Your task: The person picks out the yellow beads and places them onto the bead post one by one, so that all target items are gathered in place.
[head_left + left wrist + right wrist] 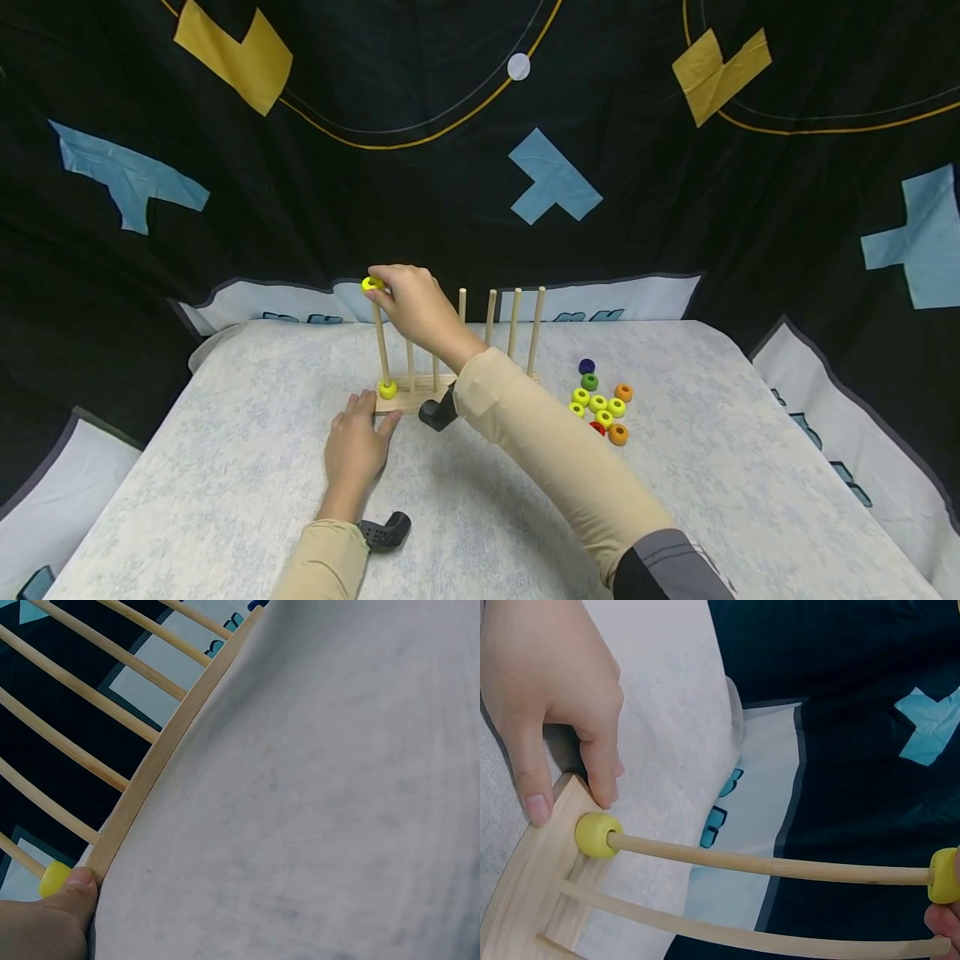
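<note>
A wooden peg rack (408, 402) stands on the table, with a row of upright pegs along its base. My right hand (422, 310) pinches a yellow bead (367, 284) between thumb and fingers at the top of the leftmost peg (382, 346). In the right wrist view the peg's tip meets that bead's hole. A second yellow bead (592, 835) sits at the foot of the same peg. My left hand (356, 446) grips the rack's left end, thumb along the front edge and fingers on the far side. The right forearm hides part of the rack in the head view.
Loose beads lie right of the rack: several yellow beads (597, 403), orange beads (618, 434), a green bead (589, 382), a dark blue bead (587, 366) and a partly hidden red bead (597, 427). A pale cloth covers the table (247, 467). Behind hangs a dark curtain (420, 208).
</note>
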{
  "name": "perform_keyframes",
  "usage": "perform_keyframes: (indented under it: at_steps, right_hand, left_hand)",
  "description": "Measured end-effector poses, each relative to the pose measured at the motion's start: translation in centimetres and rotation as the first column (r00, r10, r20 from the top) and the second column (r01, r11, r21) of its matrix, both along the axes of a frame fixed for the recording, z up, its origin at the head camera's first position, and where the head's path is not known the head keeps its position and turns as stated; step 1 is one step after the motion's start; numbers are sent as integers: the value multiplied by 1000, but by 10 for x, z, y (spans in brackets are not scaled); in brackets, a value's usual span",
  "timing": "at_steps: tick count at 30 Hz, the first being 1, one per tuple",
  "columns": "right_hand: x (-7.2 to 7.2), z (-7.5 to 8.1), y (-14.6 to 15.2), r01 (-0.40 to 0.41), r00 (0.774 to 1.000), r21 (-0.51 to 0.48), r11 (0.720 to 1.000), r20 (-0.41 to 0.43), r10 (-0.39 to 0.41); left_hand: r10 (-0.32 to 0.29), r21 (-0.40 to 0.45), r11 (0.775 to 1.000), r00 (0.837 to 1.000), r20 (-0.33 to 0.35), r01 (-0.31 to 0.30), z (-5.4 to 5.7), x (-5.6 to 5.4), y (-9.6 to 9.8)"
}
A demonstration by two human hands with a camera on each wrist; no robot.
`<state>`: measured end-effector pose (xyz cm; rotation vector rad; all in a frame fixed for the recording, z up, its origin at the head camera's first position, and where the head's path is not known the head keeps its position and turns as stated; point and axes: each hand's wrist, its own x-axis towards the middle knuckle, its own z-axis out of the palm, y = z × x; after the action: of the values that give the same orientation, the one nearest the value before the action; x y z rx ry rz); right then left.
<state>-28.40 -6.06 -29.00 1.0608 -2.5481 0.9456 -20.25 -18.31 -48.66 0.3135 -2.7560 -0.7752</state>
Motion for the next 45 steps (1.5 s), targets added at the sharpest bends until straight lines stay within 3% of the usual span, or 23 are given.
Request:
perform_keyframes:
  at_steps: [10, 17, 35, 45]
  right_hand:
    - [-1, -2, 0, -10, 1000, 18, 1000, -2, 10]
    - [-1, -3, 1, 4, 998, 11, 1000, -57, -3]
    - [9, 3, 33, -2, 998, -128, 992, -64, -6]
    - [25, -14, 52, -38, 985, -80, 996, -170, 24]
  left_hand:
    - [4, 0, 1000, 1000, 15, -4, 1, 0, 0]
    - [-2, -3, 1000, 1000, 16, 2, -1, -1, -1]
    - [3, -3, 1000, 1000, 5, -3, -1, 0, 0]
    - [-1, 0, 1000, 1000, 11, 1, 1, 0, 0]
